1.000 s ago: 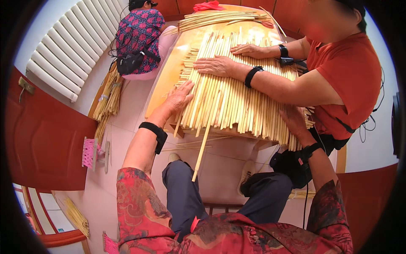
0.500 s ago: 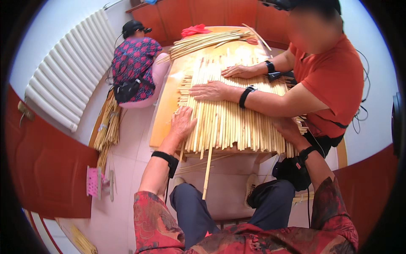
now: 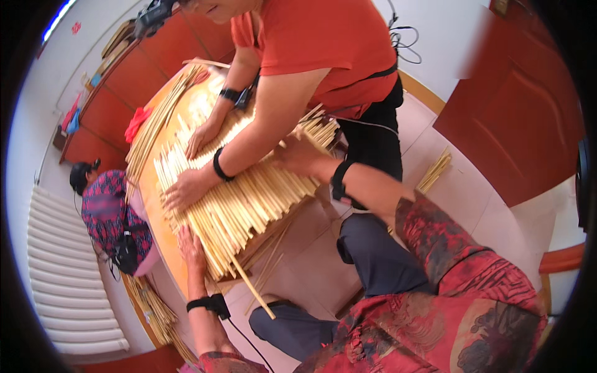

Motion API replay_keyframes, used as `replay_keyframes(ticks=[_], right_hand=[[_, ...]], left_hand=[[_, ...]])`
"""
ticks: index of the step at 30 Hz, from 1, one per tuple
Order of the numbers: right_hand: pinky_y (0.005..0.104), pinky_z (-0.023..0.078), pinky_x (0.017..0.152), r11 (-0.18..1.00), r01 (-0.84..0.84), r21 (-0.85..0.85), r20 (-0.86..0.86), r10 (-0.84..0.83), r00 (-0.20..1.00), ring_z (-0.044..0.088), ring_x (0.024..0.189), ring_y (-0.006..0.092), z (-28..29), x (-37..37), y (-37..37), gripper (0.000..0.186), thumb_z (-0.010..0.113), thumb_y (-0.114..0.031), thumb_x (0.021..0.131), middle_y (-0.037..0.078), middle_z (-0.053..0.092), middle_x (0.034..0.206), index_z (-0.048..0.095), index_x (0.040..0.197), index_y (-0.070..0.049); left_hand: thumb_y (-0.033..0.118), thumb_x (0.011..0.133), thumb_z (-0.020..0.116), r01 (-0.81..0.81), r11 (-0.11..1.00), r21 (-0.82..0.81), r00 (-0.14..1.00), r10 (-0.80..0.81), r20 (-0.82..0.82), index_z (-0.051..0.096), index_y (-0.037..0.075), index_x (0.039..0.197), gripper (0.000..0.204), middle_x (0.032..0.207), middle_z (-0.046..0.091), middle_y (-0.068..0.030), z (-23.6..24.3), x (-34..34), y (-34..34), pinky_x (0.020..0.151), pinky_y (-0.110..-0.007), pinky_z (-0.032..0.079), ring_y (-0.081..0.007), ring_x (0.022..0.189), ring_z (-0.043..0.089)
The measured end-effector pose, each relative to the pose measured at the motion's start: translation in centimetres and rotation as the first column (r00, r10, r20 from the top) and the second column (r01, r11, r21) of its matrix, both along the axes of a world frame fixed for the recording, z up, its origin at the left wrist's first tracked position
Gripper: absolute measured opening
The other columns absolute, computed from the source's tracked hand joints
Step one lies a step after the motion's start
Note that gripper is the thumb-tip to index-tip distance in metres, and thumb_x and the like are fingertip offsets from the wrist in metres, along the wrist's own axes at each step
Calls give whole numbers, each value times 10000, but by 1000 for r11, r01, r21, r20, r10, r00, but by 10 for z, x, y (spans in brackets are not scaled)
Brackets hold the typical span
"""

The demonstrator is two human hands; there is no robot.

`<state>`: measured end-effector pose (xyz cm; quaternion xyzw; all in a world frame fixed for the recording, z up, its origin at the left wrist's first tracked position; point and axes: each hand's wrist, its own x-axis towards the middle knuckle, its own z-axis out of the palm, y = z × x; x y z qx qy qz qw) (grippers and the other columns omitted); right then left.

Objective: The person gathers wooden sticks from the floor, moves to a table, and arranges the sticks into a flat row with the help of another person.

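Note:
A wide layer of straw-coloured stalks [image 3: 249, 211] lies side by side on the wooden table. My left hand [image 3: 191, 252] rests at the layer's left edge, fingers stretched out against the outermost stalks. At the right edge, my right hand [image 3: 301, 154] lies over the stalks; its fingers are smeared by motion. One longer stalk [image 3: 254, 287] juts out past the near ends, toward my knee. A co-worker in a red shirt [image 3: 298, 43] leans over from the far right. Both of that person's hands [image 3: 186, 188] press on the stalks between mine.
On the table's far part lie a bundle of long stalks [image 3: 158, 118] and a red cloth [image 3: 135, 124]. Another person [image 3: 115, 211] crouches left of the table by a white radiator [image 3: 71, 280]. More stalks [image 3: 152, 304] lie on the floor. A red-brown door [image 3: 516, 105] stands at right.
My view has turned rightward. The co-worker leans farther over the table, hands still on the stalks. My right hand has moved up over the stalks' right edge; my left stays at the left edge.

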<state>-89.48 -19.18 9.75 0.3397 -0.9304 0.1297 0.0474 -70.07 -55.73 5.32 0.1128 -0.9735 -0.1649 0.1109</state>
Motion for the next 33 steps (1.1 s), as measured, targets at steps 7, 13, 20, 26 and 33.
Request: replay_keyframes(ticks=[7, 13, 20, 26, 33], right_hand=[[436, 247, 976, 975, -147, -167, 125, 169, 978, 334, 1187, 319, 51, 64, -19, 606, 443, -454, 828, 202, 369, 1253, 337, 1259, -41], [409, 241, 992, 672, -385, -633, -265, 280, 923, 270, 1233, 309, 109, 34, -32, 561, 460, -394, 838, 179, 344, 1283, 342, 1250, -33], [419, 226, 992, 932, -199, -303, 16, 214, 977, 307, 1186, 313, -2, 17, 17, 541, 482, -401, 820, 188, 361, 1239, 392, 1218, -45], [475, 53, 1037, 989, -106, -102, -11, 106, 994, 155, 1272, 316, -13, 7, 24, 640, 359, -546, 821, 175, 242, 1352, 327, 1304, -128], [450, 31, 1045, 992, -94, -84, 77, 101, 992, 100, 1295, 314, -5, 13, 21, 646, 356, -542, 824, 159, 192, 1385, 297, 1320, -133]], left_hand=[[256, 898, 334, 17, 995, 97, 1000, -17, -11, 256, 46, 1321, 479, 1379, 214, -164, -1, 4, -1, 1050, -401, 97, -338, 1282, 152], [265, 890, 334, 132, 990, -47, 989, -135, -58, 262, 31, 1314, 490, 1380, 212, -165, -6, 0, -9, 1055, -392, 90, -303, 1286, 159], [245, 874, 352, 9, 1000, 25, 1000, -8, -28, 274, 25, 1304, 489, 1374, 220, -173, 6, 7, 5, 1055, -405, 79, -319, 1285, 152], [263, 861, 384, -37, 999, 36, 999, 38, -9, 289, 51, 1303, 500, 1369, 243, -150, 12, 2, 13, 1051, -421, 83, -343, 1283, 144], [246, 851, 424, -43, 999, 17, 999, 43, -2, 294, 59, 1303, 507, 1376, 237, -134, 9, 7, 12, 1046, -427, 103, -352, 1282, 142]])
